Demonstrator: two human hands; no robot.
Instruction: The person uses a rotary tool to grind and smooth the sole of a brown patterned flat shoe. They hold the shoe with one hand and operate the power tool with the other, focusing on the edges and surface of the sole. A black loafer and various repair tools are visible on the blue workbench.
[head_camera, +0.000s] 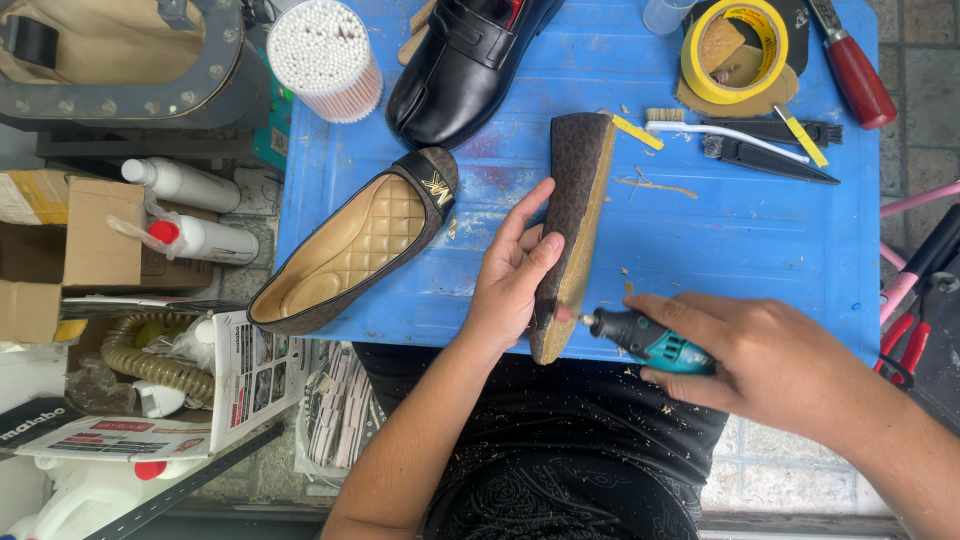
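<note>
A: Left of the tilted shoe (578, 215), what's lying there?
B: Its mate (352, 245), parked aside. Left hand (510, 275) is pinching the tilted shoe on edge, exposing the sole.
A: Right of it?
B: Right hand (775, 360) is wrapping the rotary tool (645, 340), tip touching the sole edge.

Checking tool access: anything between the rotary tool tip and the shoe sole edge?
Nothing visible. The right hand holds the rotary tool with its tip right at the sole edge of the shoe. The left hand steadies the shoe from the other side, thumb just above the tip.
</note>
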